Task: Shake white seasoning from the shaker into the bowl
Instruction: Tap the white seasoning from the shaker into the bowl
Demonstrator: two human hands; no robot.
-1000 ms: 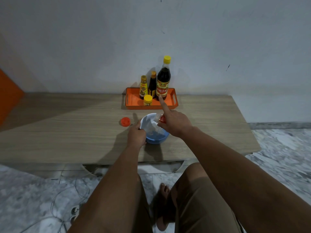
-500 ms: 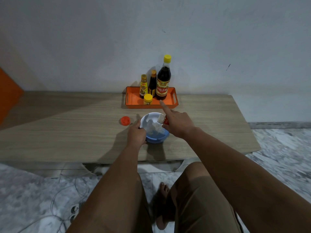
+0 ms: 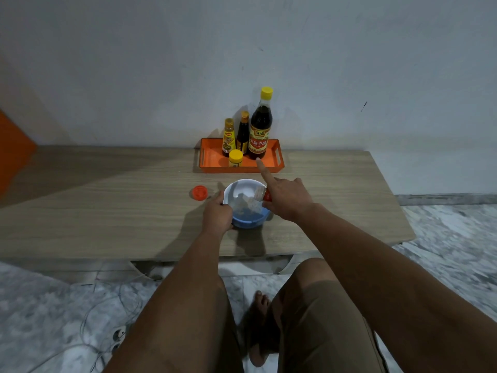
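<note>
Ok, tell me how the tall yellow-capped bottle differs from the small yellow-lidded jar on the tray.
The tall bottle holds dark liquid and has a narrow neck; the small jar is squat with a wide lid. The bottle stands at the tray's back, the jar at its front. Both stand upright with yellow tops.

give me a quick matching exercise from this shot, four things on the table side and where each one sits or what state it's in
Things:
1. red cap
2. shaker
3. bowl
4. small yellow-lidded jar

Places or states:
A. at the front of the orange tray
B. tipped over the bowl in the right hand
C. lying alone on the table, left of the bowl
D. tilted and held at its rim by the left hand

Pairs: 1-C, 2-B, 3-D, 4-A
</note>
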